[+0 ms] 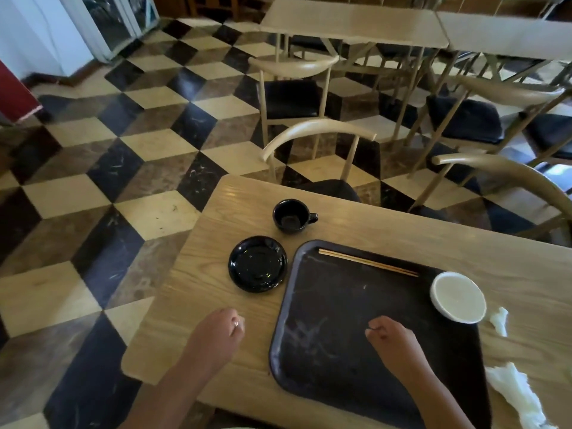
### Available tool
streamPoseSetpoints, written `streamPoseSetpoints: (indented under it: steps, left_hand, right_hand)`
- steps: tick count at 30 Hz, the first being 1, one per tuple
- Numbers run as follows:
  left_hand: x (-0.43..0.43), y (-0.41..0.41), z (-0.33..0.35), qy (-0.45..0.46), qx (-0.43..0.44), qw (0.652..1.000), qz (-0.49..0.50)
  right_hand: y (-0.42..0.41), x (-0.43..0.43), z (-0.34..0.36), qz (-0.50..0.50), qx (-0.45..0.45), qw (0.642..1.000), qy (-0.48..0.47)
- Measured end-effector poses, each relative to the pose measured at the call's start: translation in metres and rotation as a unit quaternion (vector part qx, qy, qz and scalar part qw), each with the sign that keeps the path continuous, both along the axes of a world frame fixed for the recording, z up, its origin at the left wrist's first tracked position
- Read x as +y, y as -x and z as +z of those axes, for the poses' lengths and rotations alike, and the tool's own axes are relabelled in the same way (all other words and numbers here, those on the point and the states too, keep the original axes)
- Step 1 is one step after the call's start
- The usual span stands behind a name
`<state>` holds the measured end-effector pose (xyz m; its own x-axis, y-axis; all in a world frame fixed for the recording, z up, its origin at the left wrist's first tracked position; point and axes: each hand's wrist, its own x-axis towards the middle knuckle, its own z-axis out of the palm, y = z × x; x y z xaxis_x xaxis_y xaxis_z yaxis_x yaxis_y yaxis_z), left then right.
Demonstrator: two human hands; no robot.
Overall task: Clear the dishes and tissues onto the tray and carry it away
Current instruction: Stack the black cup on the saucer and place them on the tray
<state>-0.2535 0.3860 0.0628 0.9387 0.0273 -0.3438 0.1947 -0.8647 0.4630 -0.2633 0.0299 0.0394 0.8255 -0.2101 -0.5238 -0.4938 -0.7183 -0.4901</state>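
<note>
Broadly, a checkered floor of cream, brown and black tiles (93, 187) fills the left of the frame, and pale wooden chairs with dark seat pads (294, 97) crowd the upper right beneath two more light tables (349, 20). Nearest is the light wood-grain desk (371, 230), which carries a large black rectangular tray (340, 305) at lower centre. A round black saucer (257, 264) lies on the desk just left of the tray, with a small black handled cup (291, 215) upright above it. A white round bowl (458, 297) sits on the tray's right edge. Crumpled white tissues (513, 394) lie on the desk at lower right, a smaller wad (499, 320) beside the bowl. Two thin wooden chopsticks (368, 262) lie along the tray's upper edge.

The left hand (216, 332) hovers over bare desk below the saucer, fingers curled; a white speck shows at its fingertips, so I cannot tell whether its grip holds anything. The right hand (390, 335) is over the tray, its grip curled closed with nothing visible in it.
</note>
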Motion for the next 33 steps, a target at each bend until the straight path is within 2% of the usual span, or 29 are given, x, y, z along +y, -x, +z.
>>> streamPoseSetpoints:
  steps: [8,18,23,28,33]
  left_hand:
    - [0.039,-0.059,-0.018,0.03,0.008,0.999,0.036]
    - [0.05,-0.122,-0.055,0.053,0.02,0.997,0.047]
    - [0.05,-0.136,-0.071,0.071,0.066,0.994,0.043]
    - [0.046,-0.14,-0.086,0.139,0.115,0.979,0.097]
    - [0.044,-0.144,-0.098,0.233,0.157,0.941,0.19]
  right_hand:
    - [-0.089,0.045,-0.009,-0.042,-0.017,0.998,-0.036]
    - [-0.236,0.068,-0.025,-0.022,-0.068,0.997,-0.04]
    - [-0.276,0.081,-0.043,-0.012,-0.084,0.991,-0.101]
    - [-0.294,0.087,-0.061,0.013,-0.057,0.991,-0.12]
    - [-0.3,0.085,-0.061,0.002,-0.007,0.99,-0.143]
